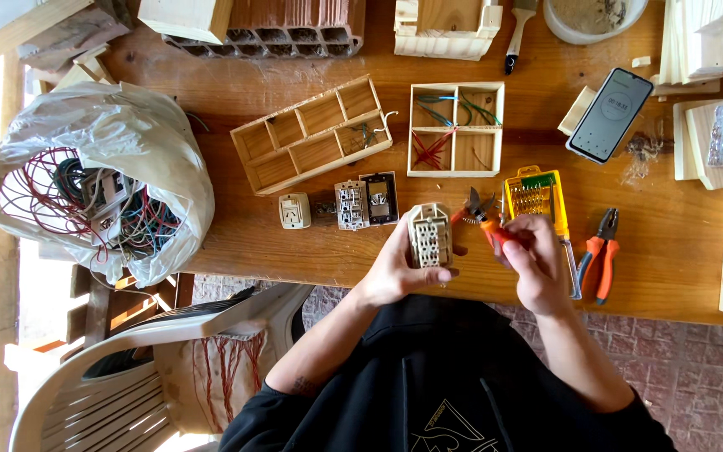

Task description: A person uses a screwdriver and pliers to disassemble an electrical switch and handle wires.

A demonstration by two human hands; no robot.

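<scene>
The left hand (pixel 395 268) is closed around a beige plastic switch module with a gridded back (pixel 429 235), thumb on its lower edge and fingers wrapped behind it, holding it upright over the near edge of the brown wooden table (pixel 663 251). The right hand (pixel 537 259) is clenched on the orange handles of small cutting pliers (pixel 483 216), whose dark jaws point up and left, their tips just beside the module's upper right corner (whether they touch it cannot be told).

Just behind the right hand's grip lies a yellow case of screwdriver bits (pixel 534 194); to the right of that grip rest larger orange-handled pliers (pixel 601 254). Left of the held module, on the table, sit a dark-faced wall switch (pixel 379 198), a white switch insert (pixel 350 205) and a small beige socket (pixel 294 211). Farther from the hands stand a long wooden divided tray (pixel 311 134) and a square wooden four-part tray with coloured wire scraps (pixel 455 129). Well to the left, a clear plastic bag of tangled wires (pixel 94 188) bulges.
</scene>
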